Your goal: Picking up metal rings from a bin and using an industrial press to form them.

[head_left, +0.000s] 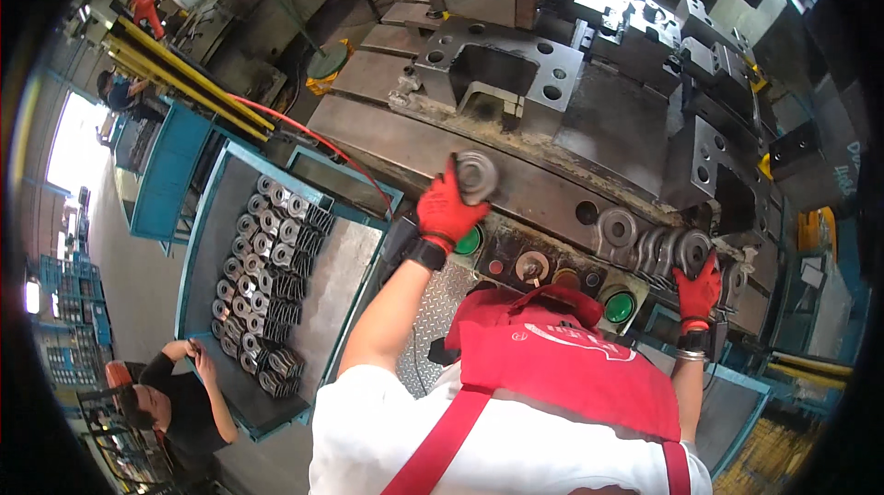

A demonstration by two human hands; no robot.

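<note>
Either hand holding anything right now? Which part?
The left hand grips a round metal ring part by its lower rim. The right hand rests on another ring part in the row; whether it grips is unclear.

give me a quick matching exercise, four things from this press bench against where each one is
Things:
1. left hand
2. right hand
3. stacked metal parts
4. green button

Places:
A. in the blue tray at the left
B. on the control panel, near the red apron
C. holding up a round metal ring
D. on the row of rings at the right

Pairs: 1-C, 2-D, 3-A, 4-B
</note>
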